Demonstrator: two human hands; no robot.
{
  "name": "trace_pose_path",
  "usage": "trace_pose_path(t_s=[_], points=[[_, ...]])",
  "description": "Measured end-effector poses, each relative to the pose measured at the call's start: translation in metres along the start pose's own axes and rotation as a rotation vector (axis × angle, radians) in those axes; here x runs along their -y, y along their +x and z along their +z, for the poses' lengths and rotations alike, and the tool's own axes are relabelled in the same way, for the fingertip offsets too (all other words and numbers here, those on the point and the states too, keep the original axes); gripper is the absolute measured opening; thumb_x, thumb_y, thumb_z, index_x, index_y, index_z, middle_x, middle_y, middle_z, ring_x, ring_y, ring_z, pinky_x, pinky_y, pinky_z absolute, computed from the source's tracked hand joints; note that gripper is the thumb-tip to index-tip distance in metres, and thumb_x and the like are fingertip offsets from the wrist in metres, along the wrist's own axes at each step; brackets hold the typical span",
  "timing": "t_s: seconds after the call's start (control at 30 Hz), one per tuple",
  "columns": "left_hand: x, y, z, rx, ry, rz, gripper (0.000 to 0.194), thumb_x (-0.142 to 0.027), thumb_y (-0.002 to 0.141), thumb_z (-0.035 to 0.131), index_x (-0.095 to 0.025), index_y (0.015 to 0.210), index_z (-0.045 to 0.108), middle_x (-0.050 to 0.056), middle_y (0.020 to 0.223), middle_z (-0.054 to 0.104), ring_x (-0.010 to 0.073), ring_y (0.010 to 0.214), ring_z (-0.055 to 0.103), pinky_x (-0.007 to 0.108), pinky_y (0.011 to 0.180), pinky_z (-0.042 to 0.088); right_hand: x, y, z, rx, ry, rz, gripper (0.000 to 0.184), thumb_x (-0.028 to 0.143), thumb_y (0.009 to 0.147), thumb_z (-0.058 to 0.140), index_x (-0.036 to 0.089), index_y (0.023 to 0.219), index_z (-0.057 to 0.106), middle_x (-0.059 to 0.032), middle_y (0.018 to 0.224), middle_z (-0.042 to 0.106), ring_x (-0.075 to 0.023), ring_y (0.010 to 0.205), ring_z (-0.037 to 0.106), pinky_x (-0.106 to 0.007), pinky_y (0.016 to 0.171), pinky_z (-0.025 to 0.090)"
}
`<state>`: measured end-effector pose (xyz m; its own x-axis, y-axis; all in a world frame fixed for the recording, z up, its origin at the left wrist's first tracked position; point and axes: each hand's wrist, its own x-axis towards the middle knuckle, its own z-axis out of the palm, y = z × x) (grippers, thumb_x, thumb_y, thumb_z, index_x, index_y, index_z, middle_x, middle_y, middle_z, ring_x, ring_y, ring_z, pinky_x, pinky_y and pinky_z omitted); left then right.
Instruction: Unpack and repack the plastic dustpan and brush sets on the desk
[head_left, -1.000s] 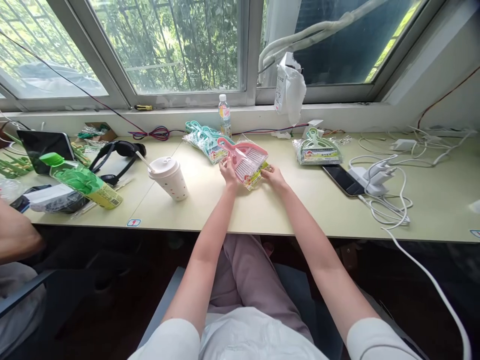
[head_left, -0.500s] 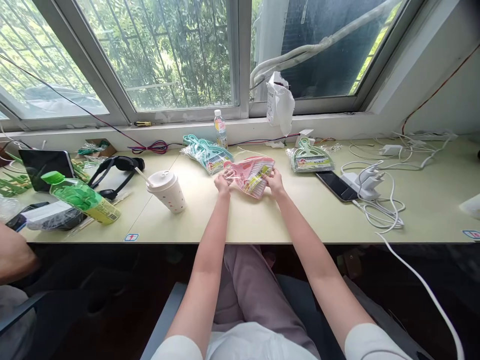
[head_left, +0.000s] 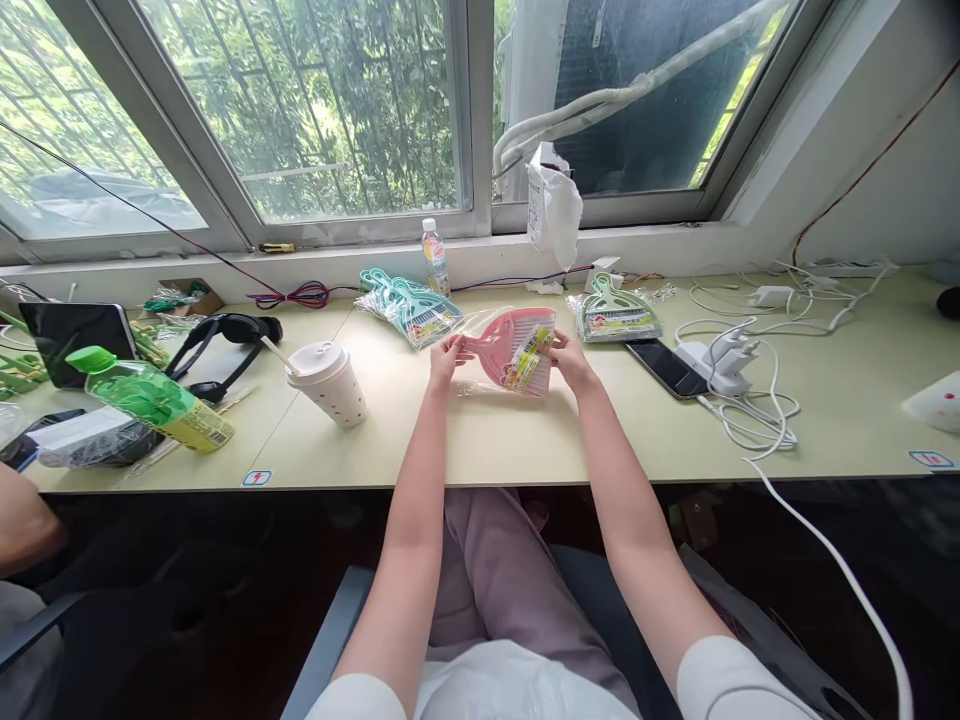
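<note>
Between my hands is a pink dustpan and brush set (head_left: pixel 495 345) in clear plastic, with a yellow-green label and pale bristles along its right side. Its handle points left, where the fingers of my left hand (head_left: pixel 447 360) are closed on it. My right hand (head_left: pixel 570 362) grips the wide bristle end. Loose clear wrap hangs below the handle. Behind my left hand lies a bagged teal dustpan and brush set (head_left: pixel 411 308). A green dustpan and brush set (head_left: pixel 616 312), also bagged, lies beyond my right hand.
A lidded paper cup (head_left: pixel 328 385) with a straw stands left of my hands. Further left lie a green bottle (head_left: pixel 146 395), a headset (head_left: pixel 225 345) and a tablet (head_left: pixel 75 340). On the right are a phone (head_left: pixel 666 369) and white chargers with cables (head_left: pixel 720 365). Someone's arm (head_left: pixel 26 515) shows at far left.
The pink set has turned flatter to view, its handle and pan showing more clearly. My right hand has moved slightly right along its edge. The whole view has shifted a little.
</note>
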<state>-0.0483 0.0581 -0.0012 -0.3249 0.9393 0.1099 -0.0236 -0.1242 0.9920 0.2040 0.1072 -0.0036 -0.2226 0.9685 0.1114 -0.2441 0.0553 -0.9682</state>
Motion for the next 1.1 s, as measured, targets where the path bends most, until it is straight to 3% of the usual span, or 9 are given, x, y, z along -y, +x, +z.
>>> trace_pose_path(t_s=[0.27, 0.37, 0.47, 0.53, 0.67, 0.77, 0.93, 1.03, 1.1], points=[[-0.008, -0.005, -0.008, -0.006, -0.218, 0.056, 0.047, -0.053, 0.071, 0.079, -0.017, 0.101, 0.069, 0.011, 0.106, 0.076, 0.0172, 0.083, 0.072, 0.028, 0.073, 0.055, 0.011, -0.009, -0.01, 0.027, -0.042, -0.032, 0.062, 0.042, 0.048, 0.091, 0.021, 0.103, 0.071, -0.0062, 0.093, 0.076, -0.024, 0.084, 0.07, -0.035, 0.07, 0.056], [-0.001, -0.001, -0.011, -0.169, -0.227, 0.036, 0.034, -0.044, 0.072, 0.08, -0.016, 0.087, 0.067, 0.009, 0.098, 0.077, 0.0151, 0.079, 0.071, 0.026, 0.074, 0.054, 0.012, -0.008, -0.01, 0.014, -0.052, -0.053, 0.06, 0.042, 0.049, 0.091, 0.021, 0.102, 0.071, -0.0059, 0.092, 0.076, -0.0229, 0.083, 0.069, -0.034, 0.068, 0.056], [0.002, 0.002, -0.013, -0.295, -0.231, -0.007, 0.029, -0.043, 0.08, 0.074, -0.018, 0.087, 0.062, 0.009, 0.102, 0.076, 0.0149, 0.086, 0.073, 0.025, 0.076, 0.053, 0.013, -0.003, -0.01, -0.105, 0.009, -0.107, 0.058, 0.041, 0.048, 0.089, 0.022, 0.098, 0.068, -0.0055, 0.091, 0.075, -0.023, 0.083, 0.069, -0.034, 0.067, 0.056], [0.001, 0.002, -0.013, -0.262, -0.251, -0.042, 0.034, -0.05, 0.083, 0.069, -0.02, 0.092, 0.058, 0.01, 0.109, 0.075, 0.0168, 0.09, 0.073, 0.026, 0.074, 0.053, 0.012, 0.001, -0.009, -0.199, 0.038, -0.158, 0.055, 0.042, 0.049, 0.087, 0.023, 0.097, 0.066, -0.0055, 0.093, 0.074, -0.0229, 0.084, 0.068, -0.034, 0.066, 0.056], [-0.001, -0.002, -0.009, -0.015, -0.228, -0.132, 0.055, -0.066, 0.076, 0.069, -0.023, 0.106, 0.055, 0.013, 0.121, 0.072, 0.0235, 0.099, 0.072, 0.03, 0.07, 0.054, 0.006, 0.007, -0.006, -0.256, 0.001, -0.195, 0.051, 0.045, 0.055, 0.081, 0.024, 0.098, 0.061, -0.0057, 0.095, 0.072, -0.0225, 0.086, 0.067, -0.034, 0.066, 0.056], [0.001, -0.003, -0.01, -0.016, -0.047, -0.098, 0.06, -0.052, 0.064, 0.085, -0.021, 0.109, 0.06, 0.014, 0.114, 0.074, 0.0237, 0.096, 0.071, 0.026, 0.063, 0.049, 0.004, 0.008, -0.008, -0.243, 0.002, -0.167, 0.053, 0.046, 0.053, 0.081, 0.024, 0.097, 0.06, -0.005, 0.093, 0.07, -0.0215, 0.084, 0.066, -0.034, 0.066, 0.055], [0.0, -0.002, -0.016, -0.044, 0.07, -0.031, 0.034, -0.04, 0.066, 0.083, -0.015, 0.082, 0.068, 0.013, 0.083, 0.076, 0.022, 0.082, 0.071, 0.026, 0.064, 0.047, 0.009, 0.004, -0.008, -0.229, 0.041, -0.121, 0.058, 0.043, 0.048, 0.084, 0.024, 0.098, 0.06, -0.0051, 0.094, 0.07, -0.0224, 0.084, 0.066, -0.036, 0.068, 0.055], [-0.004, -0.002, -0.018, -0.098, 0.019, -0.047, 0.041, -0.051, 0.068, 0.08, -0.017, 0.088, 0.067, 0.014, 0.096, 0.077, 0.0222, 0.087, 0.071, 0.028, 0.068, 0.05, 0.011, 0.002, -0.002, -0.234, 0.007, -0.158, 0.057, 0.046, 0.051, 0.082, 0.026, 0.1, 0.06, -0.0054, 0.098, 0.07, -0.0235, 0.089, 0.066, -0.036, 0.07, 0.056], [-0.008, -0.006, -0.018, -0.037, -0.116, -0.094, 0.055, -0.067, 0.072, 0.071, -0.022, 0.103, 0.066, 0.013, 0.115, 0.074, 0.0237, 0.095, 0.071, 0.031, 0.072, 0.053, 0.01, 0.003, 0.001, -0.267, -0.018, -0.211, 0.054, 0.051, 0.058, 0.077, 0.027, 0.102, 0.059, -0.006, 0.102, 0.07, -0.0233, 0.093, 0.066, -0.036, 0.072, 0.056]])
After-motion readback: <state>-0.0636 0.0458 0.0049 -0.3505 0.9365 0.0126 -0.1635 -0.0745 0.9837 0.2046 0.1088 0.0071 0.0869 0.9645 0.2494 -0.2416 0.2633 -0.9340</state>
